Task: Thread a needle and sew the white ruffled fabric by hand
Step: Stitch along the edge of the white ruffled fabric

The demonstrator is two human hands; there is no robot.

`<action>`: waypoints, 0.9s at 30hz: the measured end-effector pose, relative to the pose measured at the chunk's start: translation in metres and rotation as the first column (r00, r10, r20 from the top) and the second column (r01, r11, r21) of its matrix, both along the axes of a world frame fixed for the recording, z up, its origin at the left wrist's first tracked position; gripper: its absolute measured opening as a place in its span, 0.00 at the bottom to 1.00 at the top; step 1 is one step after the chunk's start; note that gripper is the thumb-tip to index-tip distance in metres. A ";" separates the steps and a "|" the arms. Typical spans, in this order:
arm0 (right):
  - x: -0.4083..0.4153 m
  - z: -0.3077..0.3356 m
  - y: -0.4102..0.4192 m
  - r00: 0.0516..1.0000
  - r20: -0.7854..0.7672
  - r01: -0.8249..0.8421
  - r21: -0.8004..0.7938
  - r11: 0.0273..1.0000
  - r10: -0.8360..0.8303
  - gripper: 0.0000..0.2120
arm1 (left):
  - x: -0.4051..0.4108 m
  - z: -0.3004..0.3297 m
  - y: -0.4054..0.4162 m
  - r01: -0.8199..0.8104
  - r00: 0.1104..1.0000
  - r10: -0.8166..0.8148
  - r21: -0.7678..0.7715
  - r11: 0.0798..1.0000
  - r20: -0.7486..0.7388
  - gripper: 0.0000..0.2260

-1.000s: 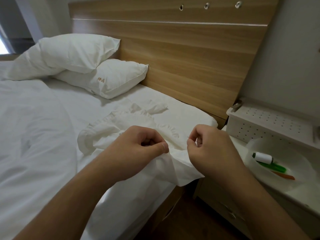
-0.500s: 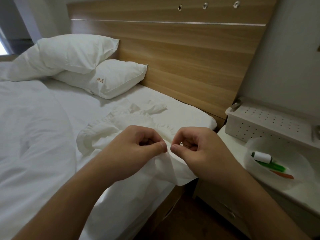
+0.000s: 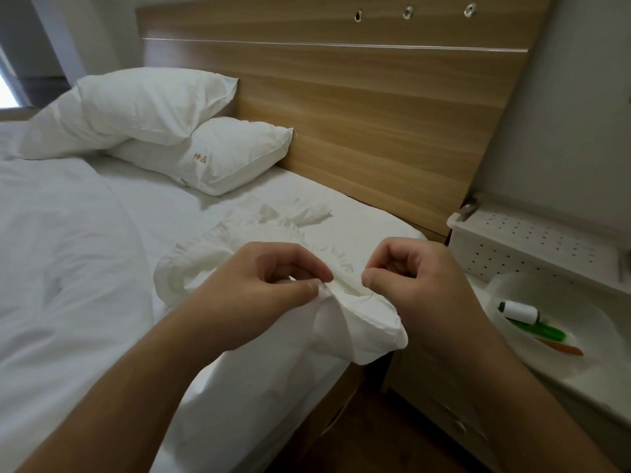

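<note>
The white ruffled fabric [image 3: 362,319] lies on the bed's near right corner, with its front part lifted over the mattress edge. My left hand [image 3: 259,285] pinches a fold of it between thumb and forefinger. Just to the right, my right hand [image 3: 416,285] is curled, its thumb and fingers pinched together at the fabric's edge on a needle too thin to make out clearly. A faint thread shows below the thumb. A white thread spool [image 3: 519,311] lies in a white bowl [image 3: 601,322] on the nightstand.
Two white pillows [image 3: 218,155] lean against the wooden headboard [image 3: 375,107]. A white duvet [image 3: 61,268] covers the bed's left side. A white perforated box [image 3: 532,240] stands on the nightstand behind the bowl, which also holds green and orange items.
My right hand moved left toward my left hand, then drew back slightly right. My left hand kept its pinch on the fabric.
</note>
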State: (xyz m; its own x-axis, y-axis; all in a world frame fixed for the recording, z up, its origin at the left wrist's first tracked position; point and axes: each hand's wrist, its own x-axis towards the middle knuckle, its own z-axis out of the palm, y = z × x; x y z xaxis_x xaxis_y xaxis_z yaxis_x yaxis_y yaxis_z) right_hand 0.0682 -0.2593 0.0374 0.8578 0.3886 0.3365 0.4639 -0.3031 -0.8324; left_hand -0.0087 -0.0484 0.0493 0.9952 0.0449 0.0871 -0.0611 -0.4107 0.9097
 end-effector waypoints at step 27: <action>0.001 -0.009 0.012 0.953 -0.181 -0.245 0.017 0.969 0.244 0.03 | -0.006 0.007 -0.001 -0.055 0.995 0.043 0.134 0.989 0.094 0.07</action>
